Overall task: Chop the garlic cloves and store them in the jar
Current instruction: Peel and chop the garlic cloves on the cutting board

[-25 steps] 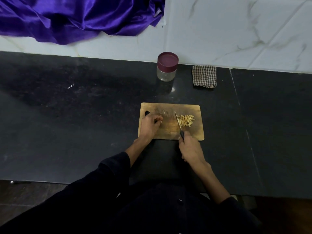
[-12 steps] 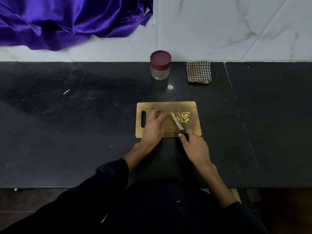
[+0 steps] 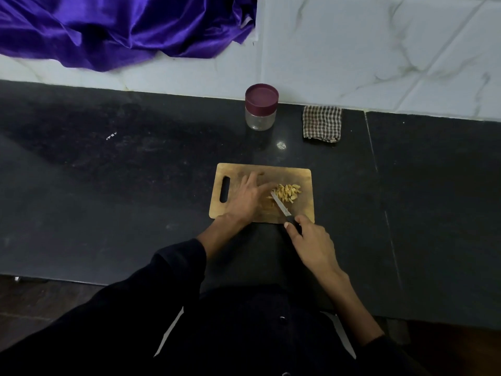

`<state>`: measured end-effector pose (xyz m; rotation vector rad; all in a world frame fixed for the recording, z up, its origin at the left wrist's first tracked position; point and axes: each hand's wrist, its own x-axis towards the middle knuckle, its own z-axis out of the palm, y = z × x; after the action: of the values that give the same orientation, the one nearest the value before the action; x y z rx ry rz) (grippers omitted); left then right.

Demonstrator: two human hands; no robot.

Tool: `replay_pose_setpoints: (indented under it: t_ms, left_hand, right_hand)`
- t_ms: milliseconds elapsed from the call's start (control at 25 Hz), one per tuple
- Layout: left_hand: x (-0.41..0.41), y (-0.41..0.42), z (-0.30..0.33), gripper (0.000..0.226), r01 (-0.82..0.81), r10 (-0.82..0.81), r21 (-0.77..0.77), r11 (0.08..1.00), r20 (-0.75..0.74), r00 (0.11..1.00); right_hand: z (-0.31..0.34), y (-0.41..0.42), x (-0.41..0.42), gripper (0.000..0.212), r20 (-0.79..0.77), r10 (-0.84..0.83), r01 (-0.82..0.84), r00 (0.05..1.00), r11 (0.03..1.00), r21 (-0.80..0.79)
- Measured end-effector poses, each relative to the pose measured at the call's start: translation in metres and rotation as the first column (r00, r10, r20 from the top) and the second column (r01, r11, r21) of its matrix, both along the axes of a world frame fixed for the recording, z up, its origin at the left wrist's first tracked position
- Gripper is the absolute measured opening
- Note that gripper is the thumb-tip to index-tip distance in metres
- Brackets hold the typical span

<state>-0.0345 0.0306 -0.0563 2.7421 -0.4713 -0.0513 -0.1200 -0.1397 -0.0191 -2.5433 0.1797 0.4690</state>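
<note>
A wooden cutting board lies on the black counter. A small heap of pale garlic pieces sits on its right half. My right hand grips the black handle of a knife at the board's near edge, the blade slanting up-left to the heap. My left hand lies flat on the board with straight fingers, the fingertips reaching the left side of the heap. A clear jar with a maroon lid on stands at the back by the wall.
A folded checked cloth lies right of the jar. Purple satin fabric is draped on the white marble ledge at the back left. The black counter stretches wide on both sides, its near edge just before my body.
My left hand went from curled at the board's left to flat with fingers stretched toward the heap. The knife tilted and its tip moved to the heap's left edge.
</note>
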Motion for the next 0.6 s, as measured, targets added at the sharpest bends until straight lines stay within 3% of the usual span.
replay_pose_setpoints:
  t_ms: [120, 280, 440, 600]
  left_hand:
    - [-0.002, -0.002, -0.002, 0.054, -0.125, 0.13, -0.152, 0.98, 0.021, 0.991]
    - [-0.018, -0.008, -0.005, 0.056, -0.133, 0.144, -0.22, 0.966, 0.034, 0.989]
    - [-0.031, -0.019, -0.006, 0.069, -0.073, 0.081, -0.235, 0.969, 0.025, 0.996]
    - [-0.037, -0.021, -0.006, 0.067, -0.016, 0.021, -0.143, 0.99, 0.036, 0.999]
  right_hand:
    - [-0.002, -0.012, 0.002, 0.033, -0.049, -0.07, 0.078, 0.996, 0.98, 0.181]
    - [-0.005, -0.015, 0.004, 0.035, -0.114, -0.134, 0.165, 0.984, 0.93, 0.328]
    - [-0.005, -0.011, 0.008, 0.034, -0.132, -0.173, 0.212, 0.976, 0.89, 0.403]
    - [-0.005, -0.01, 0.014, 0.033, -0.137, -0.195, 0.237, 0.971, 0.856, 0.459]
